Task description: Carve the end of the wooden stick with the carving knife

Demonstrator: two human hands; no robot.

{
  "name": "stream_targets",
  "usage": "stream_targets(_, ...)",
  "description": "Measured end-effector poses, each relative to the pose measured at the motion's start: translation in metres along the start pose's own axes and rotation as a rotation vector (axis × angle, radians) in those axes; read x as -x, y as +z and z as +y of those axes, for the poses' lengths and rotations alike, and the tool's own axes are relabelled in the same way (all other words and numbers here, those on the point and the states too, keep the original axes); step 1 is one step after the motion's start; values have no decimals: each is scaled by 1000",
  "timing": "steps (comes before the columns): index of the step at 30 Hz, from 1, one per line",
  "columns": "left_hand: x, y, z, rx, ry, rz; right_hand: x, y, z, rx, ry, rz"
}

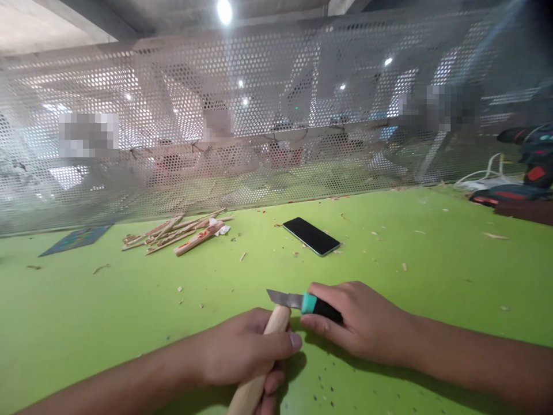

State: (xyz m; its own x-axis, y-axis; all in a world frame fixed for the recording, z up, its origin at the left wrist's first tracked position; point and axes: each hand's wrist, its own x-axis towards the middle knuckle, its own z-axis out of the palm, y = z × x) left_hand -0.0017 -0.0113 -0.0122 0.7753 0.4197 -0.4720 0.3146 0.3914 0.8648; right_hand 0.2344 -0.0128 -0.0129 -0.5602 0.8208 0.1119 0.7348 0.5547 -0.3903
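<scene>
A pale wooden stick (250, 392) slants up from the bottom edge, and my left hand (248, 349) is wrapped round it below its top end. My right hand (365, 320) grips a carving knife (324, 308) by its black and teal handle. The knife's blade points left and lies across the top end of the stick, seemingly touching it. Behind both hands, a black phone (311, 235) lies flat on the green table (129, 311).
Wood pieces (173, 232) are heaped at the back left, near a dark flat sheet (76, 239). A power drill (533, 164) and white cable (484, 176) are at the far right. Behind the table stands a perforated metal screen (259, 138). Shavings are scattered about.
</scene>
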Motion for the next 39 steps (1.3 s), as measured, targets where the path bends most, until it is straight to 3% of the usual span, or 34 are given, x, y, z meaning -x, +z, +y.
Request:
stream_targets(18, 2, 3, 2, -18, 0, 45, -1, 1, 1, 23, -16, -2)
stream_targets(39, 2, 2, 2, -27, -11, 13, 10, 1, -3, -22, -43, -38)
